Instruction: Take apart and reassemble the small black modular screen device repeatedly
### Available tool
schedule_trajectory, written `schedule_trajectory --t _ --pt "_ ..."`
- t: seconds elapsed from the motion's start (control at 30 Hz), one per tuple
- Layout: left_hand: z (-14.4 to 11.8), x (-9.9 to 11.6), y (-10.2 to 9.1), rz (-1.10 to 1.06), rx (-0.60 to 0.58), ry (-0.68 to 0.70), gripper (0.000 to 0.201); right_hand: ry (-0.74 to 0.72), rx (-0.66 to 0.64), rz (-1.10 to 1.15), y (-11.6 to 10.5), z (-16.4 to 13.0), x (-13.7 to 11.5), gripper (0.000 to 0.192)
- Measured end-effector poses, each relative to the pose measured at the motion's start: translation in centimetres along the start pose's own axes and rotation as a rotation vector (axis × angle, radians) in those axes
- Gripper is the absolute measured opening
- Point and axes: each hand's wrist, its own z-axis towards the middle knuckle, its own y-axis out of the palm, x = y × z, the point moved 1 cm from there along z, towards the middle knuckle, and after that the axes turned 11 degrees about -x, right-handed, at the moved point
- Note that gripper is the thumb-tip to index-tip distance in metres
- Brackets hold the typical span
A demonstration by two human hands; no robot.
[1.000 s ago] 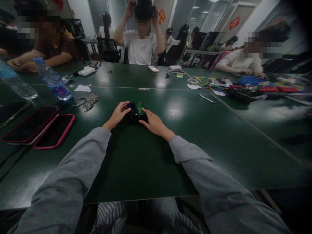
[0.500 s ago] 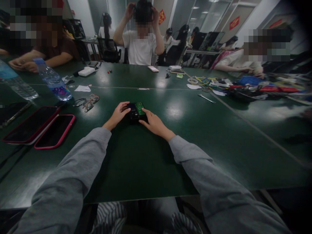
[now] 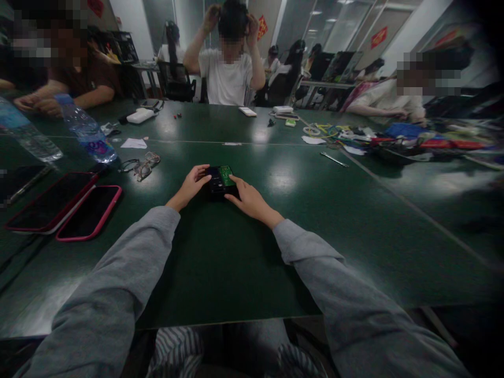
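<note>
Both hands, left and right, are curled loosely against a small black device with exposed green circuit board, apparently unassembled, on the dark green table.

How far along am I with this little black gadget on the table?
Done: nothing that shows; the green circuit board lies exposed in the black device. In hand: left hand and right hand steady it on the table. Left: no cover or tool is seen beside it.

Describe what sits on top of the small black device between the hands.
A green circuit board lies on the right half of the small black device. The left hand and right hand touch its sides. The underside against the green table is hidden.
</note>
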Motion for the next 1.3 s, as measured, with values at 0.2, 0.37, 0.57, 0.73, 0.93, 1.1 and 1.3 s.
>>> schedule_trajectory --t 0.2,0.37,0.57,0.73,0.93,1.1,1.3 --pt "-0.1 0.1 0.0 -0.028 -0.001 -0.009 0.043 -0.008 0.002 0.023 0.2 0.1 0.2 0.068" --pt "-0.1 0.1 -0.1 -0.027 -0.001 0.004 0.042 0.007 0.001 0.038 0.1 0.0 0.1 0.069" --pt "0.1 -0.4 -0.2 -0.020 -0.014 0.027 0.047 -0.011 0.014 0.042 0.2 0.1 0.3 0.069" --pt "0.0 -0.8 -0.2 -0.007 -0.037 0.068 0.055 -0.038 0.024 0.052 0.2 0.1 0.3 0.068" --pt "0.0 -1.6 -0.4 0.066 0.081 0.039 0.053 -0.015 0.010 0.054 0.0 0.0 0.0 0.066" --pt "0.1 -1.5 -0.5 0.071 0.136 0.032 0.043 -0.014 0.011 0.027 -0.2 0.0 -0.2 0.064" --pt "0.1 -0.9 -0.1 0.004 0.102 0.023 0.041 -0.008 0.012 0.020 -0.1 -0.1 0.0 0.065"
